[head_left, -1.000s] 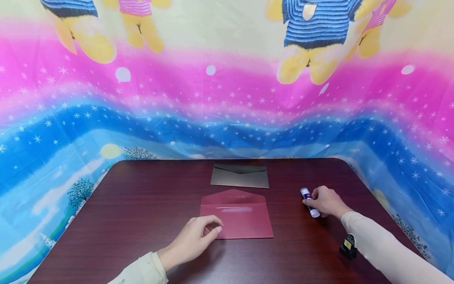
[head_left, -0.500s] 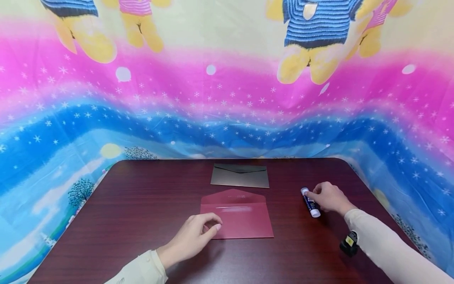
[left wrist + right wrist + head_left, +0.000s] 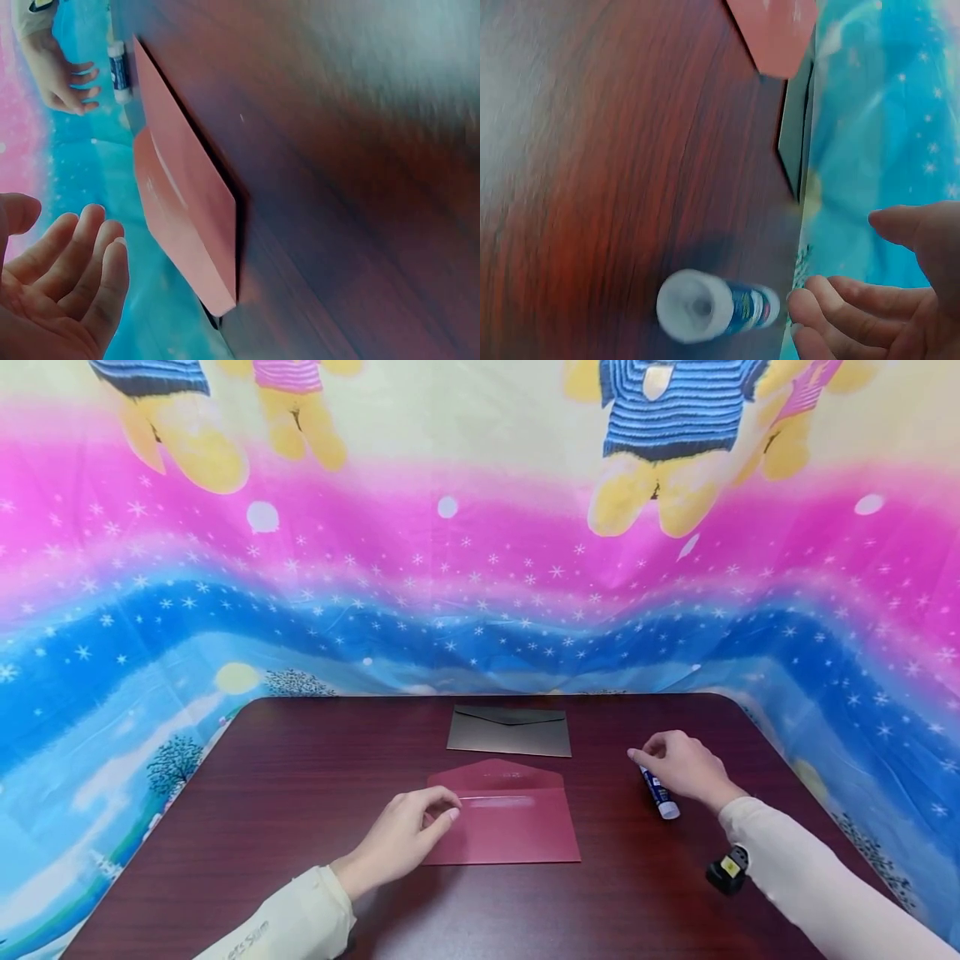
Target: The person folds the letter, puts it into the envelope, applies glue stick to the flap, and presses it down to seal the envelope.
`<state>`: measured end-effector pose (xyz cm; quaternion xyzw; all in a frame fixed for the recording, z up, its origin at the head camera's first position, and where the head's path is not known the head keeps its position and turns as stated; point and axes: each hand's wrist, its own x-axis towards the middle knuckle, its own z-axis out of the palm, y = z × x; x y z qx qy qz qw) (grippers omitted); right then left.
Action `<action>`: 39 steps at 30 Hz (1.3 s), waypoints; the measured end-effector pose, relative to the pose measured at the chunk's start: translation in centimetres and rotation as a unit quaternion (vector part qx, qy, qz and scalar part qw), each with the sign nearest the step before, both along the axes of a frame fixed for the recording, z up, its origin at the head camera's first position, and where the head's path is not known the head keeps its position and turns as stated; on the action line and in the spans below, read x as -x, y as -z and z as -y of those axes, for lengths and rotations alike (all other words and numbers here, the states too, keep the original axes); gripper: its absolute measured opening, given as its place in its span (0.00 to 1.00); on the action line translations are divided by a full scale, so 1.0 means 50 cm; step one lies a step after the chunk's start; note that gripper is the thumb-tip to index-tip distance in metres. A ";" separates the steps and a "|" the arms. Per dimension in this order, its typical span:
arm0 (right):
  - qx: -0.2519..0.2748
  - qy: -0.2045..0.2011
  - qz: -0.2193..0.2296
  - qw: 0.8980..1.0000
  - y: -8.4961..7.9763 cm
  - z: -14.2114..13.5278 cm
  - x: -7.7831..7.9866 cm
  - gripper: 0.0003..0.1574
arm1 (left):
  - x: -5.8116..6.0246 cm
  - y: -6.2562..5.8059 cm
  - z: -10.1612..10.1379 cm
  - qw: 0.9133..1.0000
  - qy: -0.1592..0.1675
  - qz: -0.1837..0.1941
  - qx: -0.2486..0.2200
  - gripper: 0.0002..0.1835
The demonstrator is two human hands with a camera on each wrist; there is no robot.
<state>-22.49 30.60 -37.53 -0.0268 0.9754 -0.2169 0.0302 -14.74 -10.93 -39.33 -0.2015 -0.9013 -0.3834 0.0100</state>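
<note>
A red envelope (image 3: 517,831) lies on the table with its pointed flap (image 3: 498,770) folded back toward the far side. Shiny streaks show on the flap and just below its fold. My left hand (image 3: 401,835) is over the envelope's left edge, fingers loosely bent and nothing in them. On the right, a glue stick (image 3: 662,799) with white ends and a dark blue label lies on its side. Just above its far end hovers my right hand (image 3: 686,768), holding nothing. The right wrist view shows a gap between those fingers (image 3: 862,304) and the glue stick.
Behind the red envelope, a dark grey envelope (image 3: 510,739) lies with its flap down. The dark red-brown wooden table (image 3: 315,760) has rounded far corners. A printed curtain (image 3: 480,568) hangs behind it and along both sides.
My right hand has let go of the glue stick and moved up and slightly left over its far end. My left hand has shifted a little away from me and to the left.
</note>
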 end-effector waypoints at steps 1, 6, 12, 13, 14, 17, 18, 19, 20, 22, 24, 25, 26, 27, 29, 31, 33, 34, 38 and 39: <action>0.001 -0.003 -0.006 1.000 0.000 0.007 -0.001 0.31 | 0.003 0.000 0.002 1.000 -0.005 0.001 0.002 0.07; 0.010 -0.015 -0.027 0.999 0.004 0.043 -0.008 0.27 | 0.021 0.000 0.009 1.000 -0.029 -0.002 0.012 0.06; 0.014 -0.029 -0.051 0.998 0.021 0.094 -0.019 0.22 | 0.043 0.007 0.014 0.998 -0.044 -0.019 0.038 0.09; 0.015 -0.034 -0.056 0.998 0.024 0.102 -0.021 0.22 | 0.046 0.009 0.014 0.998 -0.046 -0.018 0.042 0.10; 0.015 -0.038 -0.061 0.997 0.028 0.110 -0.022 0.22 | 0.049 0.010 0.015 0.998 -0.048 -0.017 0.046 0.11; 0.020 -0.053 -0.069 0.996 0.040 0.132 -0.028 0.23 | 0.058 0.016 0.014 0.997 -0.054 -0.018 0.061 0.15; 0.023 -0.057 -0.070 0.996 0.043 0.139 -0.030 0.24 | 0.060 0.017 0.014 0.996 -0.055 -0.021 0.067 0.16; 0.027 -0.063 -0.072 0.995 0.047 0.146 -0.031 0.25 | 0.063 0.018 0.013 0.995 -0.057 -0.027 0.075 0.18; 0.030 -0.068 -0.073 0.995 0.049 0.152 -0.033 0.26 | 0.067 0.020 0.013 0.994 -0.058 -0.032 0.083 0.19; 0.042 -0.076 -0.070 0.994 0.053 0.165 -0.036 0.28 | 0.072 0.023 0.012 0.993 -0.059 -0.040 0.097 0.22; 0.048 -0.084 -0.069 0.993 0.057 0.176 -0.037 0.29 | 0.078 0.027 0.011 0.991 -0.058 -0.043 0.109 0.26; 0.049 -0.088 -0.067 0.993 0.058 0.181 -0.037 0.29 | 0.081 0.029 0.009 0.991 -0.055 -0.045 0.113 0.27; 0.050 -0.092 -0.065 0.992 0.059 0.186 -0.038 0.30 | 0.084 0.031 0.008 0.991 -0.052 -0.041 0.117 0.29; 0.050 -0.094 -0.062 0.992 0.060 0.191 -0.039 0.31 | 0.086 0.033 0.007 0.991 -0.049 -0.038 0.121 0.31; 0.045 -0.104 -0.058 0.992 0.064 0.199 -0.040 0.33 | 0.092 0.036 0.004 0.990 -0.043 -0.027 0.129 0.36; 0.041 -0.116 -0.055 0.991 0.068 0.206 -0.040 0.37 | 0.097 0.039 0.001 0.990 -0.036 -0.017 0.135 0.40; 0.035 -0.128 -0.053 0.990 0.073 0.214 -0.040 0.42 | 0.100 0.041 -0.002 0.989 -0.029 -0.006 0.145 0.44; 0.033 -0.135 -0.052 0.989 0.075 0.218 -0.039 0.44 | 0.101 0.042 -0.003 0.988 -0.025 -0.003 0.151 0.46; 0.025 -0.161 -0.050 0.985 0.087 0.233 -0.036 0.51 | 0.104 0.045 -0.009 0.984 -0.002 0.009 0.176 0.51; 0.024 -0.168 -0.048 0.984 0.089 0.236 -0.036 0.53 | 0.105 0.047 -0.010 0.983 0.004 0.013 0.180 0.52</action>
